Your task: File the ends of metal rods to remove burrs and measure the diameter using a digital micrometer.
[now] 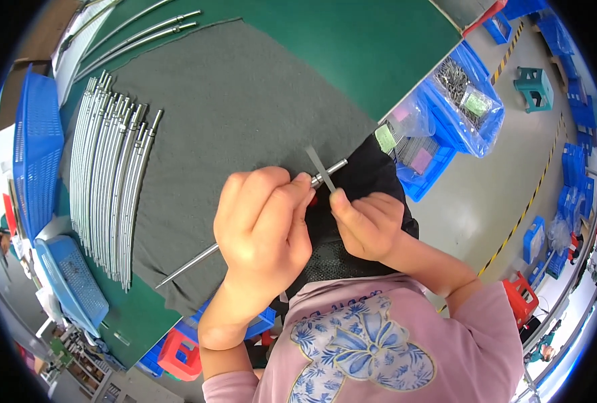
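Observation:
My left hand is closed around a slim metal rod, which slants from lower left to upper right. Its stepped, grooved end sticks out past my thumb and forefinger. In my right hand, the fingers are curled and the thumb presses on a flat grey file-like strip. That strip lies across the rod's grooved end, touching or very close to it; its tip looks slightly blurred. A dark grey cloth spreads beneath the rod.
Many similar rods lie in a row on the cloth at left, with a few more at the far edge of the green table. Blue baskets stand along the left. Right of the table, blue bins hold bagged metal parts; a green stool stands beyond.

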Motion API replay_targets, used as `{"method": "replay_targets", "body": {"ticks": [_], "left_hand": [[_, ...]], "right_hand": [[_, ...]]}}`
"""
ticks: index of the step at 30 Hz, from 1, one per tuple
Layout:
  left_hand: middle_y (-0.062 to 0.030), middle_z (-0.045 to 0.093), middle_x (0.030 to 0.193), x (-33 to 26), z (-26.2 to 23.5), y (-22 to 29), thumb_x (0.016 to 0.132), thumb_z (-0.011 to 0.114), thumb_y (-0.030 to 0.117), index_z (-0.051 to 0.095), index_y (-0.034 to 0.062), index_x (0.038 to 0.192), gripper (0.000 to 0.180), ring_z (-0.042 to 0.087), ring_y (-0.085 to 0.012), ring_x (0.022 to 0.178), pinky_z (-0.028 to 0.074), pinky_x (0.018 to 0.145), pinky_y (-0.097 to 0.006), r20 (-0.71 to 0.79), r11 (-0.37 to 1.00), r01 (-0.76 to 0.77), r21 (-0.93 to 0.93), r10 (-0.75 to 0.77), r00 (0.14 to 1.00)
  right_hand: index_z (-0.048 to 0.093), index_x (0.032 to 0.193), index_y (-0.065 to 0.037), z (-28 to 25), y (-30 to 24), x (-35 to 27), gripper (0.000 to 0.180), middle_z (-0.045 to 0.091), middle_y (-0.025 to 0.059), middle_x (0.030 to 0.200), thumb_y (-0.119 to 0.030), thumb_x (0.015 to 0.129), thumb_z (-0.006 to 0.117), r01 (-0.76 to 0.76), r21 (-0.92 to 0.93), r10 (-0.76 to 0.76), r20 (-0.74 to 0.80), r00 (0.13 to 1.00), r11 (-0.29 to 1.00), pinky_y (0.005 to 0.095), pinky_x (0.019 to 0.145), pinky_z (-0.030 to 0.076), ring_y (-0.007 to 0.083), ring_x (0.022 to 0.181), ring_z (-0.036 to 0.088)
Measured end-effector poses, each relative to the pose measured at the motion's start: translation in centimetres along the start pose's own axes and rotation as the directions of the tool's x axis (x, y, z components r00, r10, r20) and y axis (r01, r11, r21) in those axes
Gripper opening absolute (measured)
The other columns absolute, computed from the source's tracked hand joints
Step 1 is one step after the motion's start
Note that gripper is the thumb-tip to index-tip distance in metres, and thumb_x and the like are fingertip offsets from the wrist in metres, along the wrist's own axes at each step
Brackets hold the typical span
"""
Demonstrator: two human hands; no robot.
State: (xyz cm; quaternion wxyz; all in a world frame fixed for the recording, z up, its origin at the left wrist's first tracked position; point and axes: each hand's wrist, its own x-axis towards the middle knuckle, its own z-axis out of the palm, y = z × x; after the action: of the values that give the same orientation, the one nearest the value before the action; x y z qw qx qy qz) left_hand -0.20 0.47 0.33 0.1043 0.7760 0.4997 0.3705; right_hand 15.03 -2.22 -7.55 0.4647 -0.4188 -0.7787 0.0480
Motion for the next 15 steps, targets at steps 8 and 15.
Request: {"method": "replay_targets", "body": {"ticks": [8, 15], "left_hand": [[-0.0073, 0.054, 0.073, 0.0, 0.1, -0.3, 0.056, 0.066, -0.005, 0.061, 0.0002, 0.075, 0.021, 0.049, -0.0223, 0.060, 0.040, 0.050, -0.030, -0.023, 1.000, -0.018, -0.008, 0.018, 1.000], [-0.0073, 0.053, 0.072, -0.1, 0.0, -0.2, 0.056, 0.066, -0.006, 0.060, 0.0000, 0.074, 0.019, 0.049, -0.0224, 0.059, 0.040, 0.050, -0.031, -0.020, 1.000, -0.030, -0.009, 0.030, 0.999]], "right_hand": [[0.056, 0.110, 0.005, -0.7, 0.1, -0.3, 0.047, 0.043, -0.0003, 0.051, 0.005, 0.064, 0.065, 0.035, 0.071, -0.042, 0.114, 0.993, 0.997, 0.0254, 0.038, 0.028, 0.0131, 0.038, 0.040], [0.063, 0.105, -0.004, -0.1, -0.1, 0.5, 0.042, 0.036, -0.0040, 0.047, -0.001, 0.063, 0.058, 0.003, 0.001, -0.003, 0.051, 0.999, 1.000, 0.0233, 0.037, 0.027, 0.0092, 0.036, 0.036]]}}
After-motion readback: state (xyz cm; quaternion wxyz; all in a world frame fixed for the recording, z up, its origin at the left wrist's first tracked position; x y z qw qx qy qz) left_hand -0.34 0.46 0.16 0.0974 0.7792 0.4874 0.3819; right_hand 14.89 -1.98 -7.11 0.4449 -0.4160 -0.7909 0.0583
